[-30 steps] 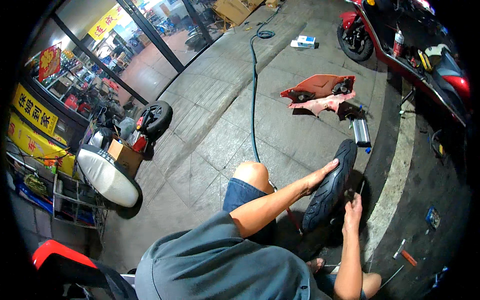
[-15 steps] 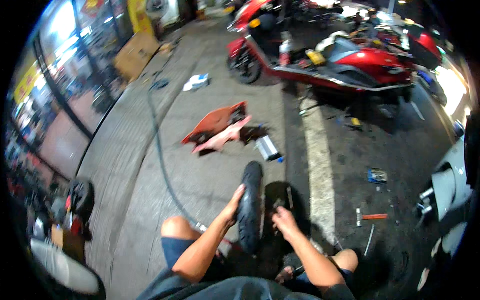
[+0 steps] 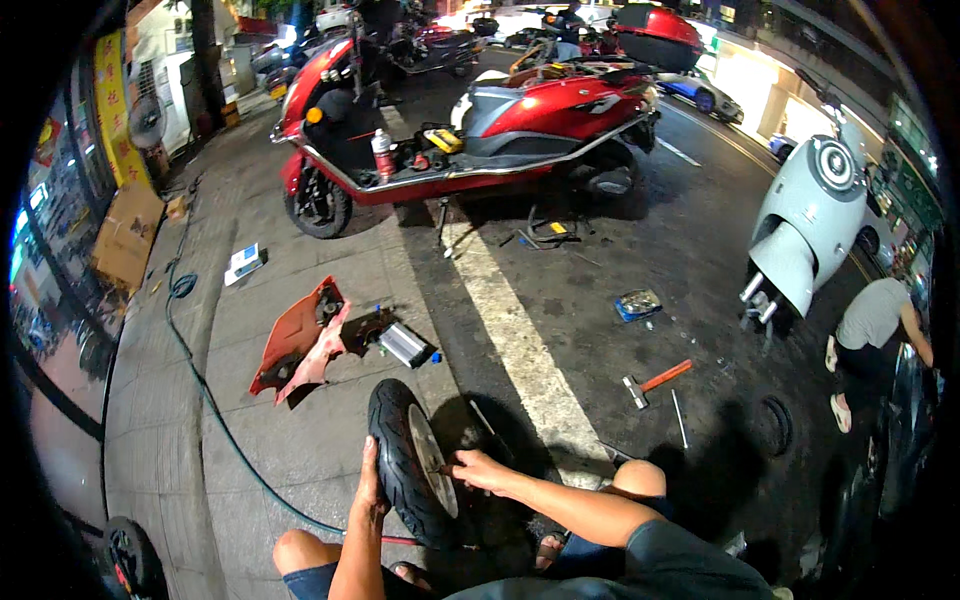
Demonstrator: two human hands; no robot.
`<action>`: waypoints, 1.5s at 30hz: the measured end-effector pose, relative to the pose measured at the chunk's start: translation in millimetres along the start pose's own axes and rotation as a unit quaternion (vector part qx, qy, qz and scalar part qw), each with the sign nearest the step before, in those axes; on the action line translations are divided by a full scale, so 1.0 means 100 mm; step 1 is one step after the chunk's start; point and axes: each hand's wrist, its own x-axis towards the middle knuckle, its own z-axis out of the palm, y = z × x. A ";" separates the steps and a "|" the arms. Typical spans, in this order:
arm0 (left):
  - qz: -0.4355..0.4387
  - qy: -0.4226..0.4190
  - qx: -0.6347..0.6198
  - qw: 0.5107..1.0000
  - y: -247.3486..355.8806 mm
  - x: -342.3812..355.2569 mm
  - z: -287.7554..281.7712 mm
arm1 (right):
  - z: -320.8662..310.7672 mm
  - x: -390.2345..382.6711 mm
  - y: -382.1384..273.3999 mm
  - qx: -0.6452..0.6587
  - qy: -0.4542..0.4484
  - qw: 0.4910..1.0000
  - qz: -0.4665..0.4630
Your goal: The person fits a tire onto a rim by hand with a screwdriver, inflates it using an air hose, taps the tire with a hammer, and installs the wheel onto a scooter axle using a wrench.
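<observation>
A small scooter-type wheel stands close in front of you on the roadside paving, leaning slightly, its black tyre to your left and its pale metal rim facing right. Your left hand lies against the tread, one digit stretched upward; its other fingers are out of sight, so how far they wrap cannot be told. Your right hand reaches into the open face of the rim, its fingers drawn narrow near the middle; whether they pinch anything small cannot be told.

The wheel looks fairly heavy for its size, likely stiff at the metal and only slightly yielding in the rubber, and apt to roll or tip if left loose. The grooved tread should give the surest hold, a palm on either side; the smoother rim may prove slippery if greasy. Neither part looks fragile.

Beyond it lie an orange body panel and a silver box; a hammer and a thin metal rod rest to your right. A green hose curves along the left, and a red scooter stands farther back.
</observation>
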 end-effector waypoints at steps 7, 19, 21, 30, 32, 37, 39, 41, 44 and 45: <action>-0.010 -0.023 0.137 0.990 0.12 -0.06 -0.07 | 0.06 0.18 0.12 -0.234 0.064 0.942 -0.230; -0.044 -0.074 0.088 0.992 -0.01 -0.12 -0.17 | 0.05 -0.06 0.05 -0.229 0.088 0.938 -0.244; -0.029 -0.088 0.099 0.991 -0.02 -0.05 -0.24 | 0.03 -0.05 0.08 -0.235 0.087 0.935 -0.252; -0.049 -0.034 0.054 0.997 -0.03 -0.08 -0.22 | 0.08 -0.07 0.00 -0.221 0.102 0.938 -0.247; -0.052 -0.048 0.045 0.996 -0.03 -0.09 -0.25 | 0.13 -0.08 -0.01 -0.211 0.121 0.943 -0.228; -0.044 -0.019 0.075 0.996 -0.02 -0.17 -0.11 | 0.20 -0.05 0.03 -0.159 0.109 0.972 -0.135; -0.063 -0.018 0.076 0.995 -0.05 -0.14 -0.23 | 0.22 -0.04 0.09 -0.160 0.106 0.974 -0.116; -0.066 -0.012 0.074 0.995 -0.06 -0.10 -0.28 | 0.23 -0.02 0.15 -0.154 0.105 0.978 -0.097; -0.068 0.030 0.083 0.994 -0.07 -0.10 -0.23 | 0.24 0.02 0.17 -0.146 0.089 0.983 -0.074; -0.070 0.051 0.090 0.992 -0.07 -0.12 -0.21 | 0.27 0.05 0.22 -0.139 0.092 0.983 -0.080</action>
